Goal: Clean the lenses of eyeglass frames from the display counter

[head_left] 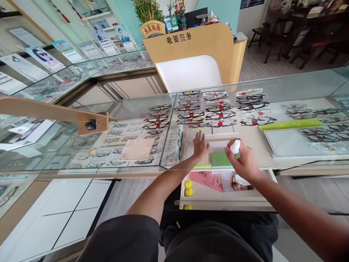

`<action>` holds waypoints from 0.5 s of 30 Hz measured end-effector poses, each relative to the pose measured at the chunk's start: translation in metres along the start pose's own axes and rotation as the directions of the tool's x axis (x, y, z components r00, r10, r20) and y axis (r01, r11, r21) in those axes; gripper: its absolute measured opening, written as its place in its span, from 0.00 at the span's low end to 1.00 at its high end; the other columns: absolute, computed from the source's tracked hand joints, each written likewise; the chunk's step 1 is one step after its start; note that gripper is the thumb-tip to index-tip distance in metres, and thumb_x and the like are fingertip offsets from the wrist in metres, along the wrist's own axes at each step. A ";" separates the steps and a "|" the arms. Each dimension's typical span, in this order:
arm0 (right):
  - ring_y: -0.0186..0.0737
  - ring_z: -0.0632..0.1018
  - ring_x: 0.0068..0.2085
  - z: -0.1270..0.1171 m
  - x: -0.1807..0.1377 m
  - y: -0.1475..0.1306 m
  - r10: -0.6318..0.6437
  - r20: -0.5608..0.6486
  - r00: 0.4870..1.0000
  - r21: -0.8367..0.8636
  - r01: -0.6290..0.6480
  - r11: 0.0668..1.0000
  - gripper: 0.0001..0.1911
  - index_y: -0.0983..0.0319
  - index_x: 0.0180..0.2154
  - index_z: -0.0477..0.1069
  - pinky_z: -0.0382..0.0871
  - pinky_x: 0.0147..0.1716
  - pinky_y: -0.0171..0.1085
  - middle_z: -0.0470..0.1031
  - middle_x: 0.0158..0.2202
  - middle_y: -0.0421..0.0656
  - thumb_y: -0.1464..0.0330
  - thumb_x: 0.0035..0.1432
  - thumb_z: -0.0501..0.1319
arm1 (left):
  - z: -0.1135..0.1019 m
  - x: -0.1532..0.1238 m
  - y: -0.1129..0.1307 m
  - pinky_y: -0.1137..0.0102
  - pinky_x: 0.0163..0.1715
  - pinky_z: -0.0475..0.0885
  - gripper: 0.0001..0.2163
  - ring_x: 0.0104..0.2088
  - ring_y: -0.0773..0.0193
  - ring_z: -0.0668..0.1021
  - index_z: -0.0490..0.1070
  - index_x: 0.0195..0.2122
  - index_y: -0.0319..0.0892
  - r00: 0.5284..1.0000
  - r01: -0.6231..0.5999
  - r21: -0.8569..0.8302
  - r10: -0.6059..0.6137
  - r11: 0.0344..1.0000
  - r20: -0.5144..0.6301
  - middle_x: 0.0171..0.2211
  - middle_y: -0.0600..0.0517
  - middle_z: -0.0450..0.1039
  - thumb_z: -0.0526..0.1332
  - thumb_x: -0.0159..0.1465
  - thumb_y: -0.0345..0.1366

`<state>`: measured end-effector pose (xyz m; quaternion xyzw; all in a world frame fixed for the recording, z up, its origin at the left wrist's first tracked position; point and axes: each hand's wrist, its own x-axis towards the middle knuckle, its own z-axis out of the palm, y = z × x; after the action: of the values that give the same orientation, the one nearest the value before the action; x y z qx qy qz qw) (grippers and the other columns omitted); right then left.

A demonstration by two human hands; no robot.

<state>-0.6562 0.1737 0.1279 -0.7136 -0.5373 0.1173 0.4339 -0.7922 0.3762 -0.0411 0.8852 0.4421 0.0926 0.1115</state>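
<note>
My right hand (247,162) is wrapped round a small bottle with a white top (235,146), held over the glass counter (167,160); the fingers hide most of its body. To the left, my left hand (201,147) lies over the glass with its fingers stretched forward and holds nothing. A green rectangular sheet (220,159) shows between the two hands. Beyond them, rows of eyeglasses (220,115) with red tags are seen at the counter. A beige cloth (137,148) lies farther left on the glass.
Below the counter edge, an open drawer (231,203) holds pink papers (205,180), a photo card and yellow balls (188,191). A wooden stand (92,123) rests at the left. Past the counter stands a wooden cashier desk (226,47) with a plant (148,14).
</note>
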 end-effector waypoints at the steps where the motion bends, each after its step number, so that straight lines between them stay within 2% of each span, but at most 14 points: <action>1: 0.41 0.75 0.26 0.000 0.000 0.000 -0.004 0.004 1.000 0.004 0.004 1.000 0.16 0.56 0.41 0.69 0.65 0.30 0.38 0.79 0.30 0.41 0.51 0.72 0.57 | 0.005 0.005 -0.002 0.38 0.76 0.56 0.33 0.82 0.37 0.49 0.56 0.79 0.38 1.000 0.005 0.009 -0.005 1.000 -0.006 0.83 0.33 0.42 0.56 0.74 0.38; 4: 0.41 0.75 0.27 0.000 0.002 -0.002 -0.017 0.006 1.000 0.012 0.017 1.000 0.14 0.56 0.41 0.68 0.66 0.31 0.38 0.79 0.30 0.41 0.53 0.72 0.57 | 0.011 0.024 -0.005 0.43 0.77 0.54 0.32 0.83 0.44 0.48 0.57 0.79 0.45 0.999 -0.035 0.026 0.035 0.999 0.004 0.83 0.39 0.43 0.56 0.74 0.38; 6: 0.41 0.75 0.27 0.000 0.002 -0.002 -0.027 0.010 1.000 0.018 0.027 0.999 0.12 0.56 0.41 0.68 0.66 0.31 0.38 0.79 0.30 0.41 0.55 0.72 0.57 | 0.009 0.042 -0.008 0.46 0.78 0.53 0.31 0.83 0.46 0.47 0.58 0.79 0.45 0.999 -0.048 0.041 0.048 0.998 0.011 0.83 0.41 0.44 0.55 0.75 0.39; 8: 0.41 0.76 0.27 -0.001 0.002 -0.002 -0.037 0.014 0.999 0.023 0.037 0.999 0.10 0.55 0.41 0.67 0.67 0.30 0.38 0.79 0.30 0.40 0.57 0.72 0.58 | 0.002 0.063 -0.013 0.43 0.78 0.52 0.31 0.82 0.40 0.51 0.57 0.79 0.41 1.000 0.003 0.064 -0.004 0.998 0.006 0.82 0.37 0.49 0.54 0.76 0.39; 11: 0.40 0.77 0.28 -0.001 0.003 -0.002 -0.061 0.013 0.998 0.027 0.060 0.998 0.07 0.55 0.41 0.67 0.68 0.30 0.38 0.80 0.31 0.40 0.60 0.73 0.58 | -0.013 0.096 -0.030 0.33 0.74 0.55 0.30 0.76 0.29 0.65 0.60 0.78 0.37 0.993 0.115 0.088 -0.116 0.989 0.000 0.75 0.29 0.63 0.54 0.75 0.36; 13: 0.40 0.77 0.27 -0.002 0.004 -0.003 -0.075 0.013 0.997 0.033 0.075 0.997 0.06 0.55 0.41 0.67 0.68 0.30 0.38 0.79 0.30 0.39 0.61 0.73 0.58 | -0.024 0.115 -0.043 0.31 0.73 0.55 0.28 0.73 0.29 0.68 0.65 0.75 0.38 0.994 0.103 0.084 -0.105 0.991 0.027 0.71 0.31 0.71 0.53 0.74 0.33; 15: 0.40 0.77 0.27 -0.002 0.005 -0.005 -0.079 0.018 0.997 0.042 0.078 0.996 0.06 0.55 0.40 0.67 0.68 0.29 0.38 0.78 0.29 0.39 0.62 0.74 0.58 | -0.030 0.127 -0.054 0.32 0.74 0.55 0.26 0.74 0.32 0.68 0.69 0.73 0.41 0.994 0.004 0.062 -0.010 0.998 0.108 0.69 0.35 0.74 0.53 0.75 0.32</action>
<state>-0.6561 0.1767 0.1339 -0.6816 -0.5667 0.1184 0.4475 -0.7660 0.5132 -0.0191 0.8903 0.4411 0.0304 0.1085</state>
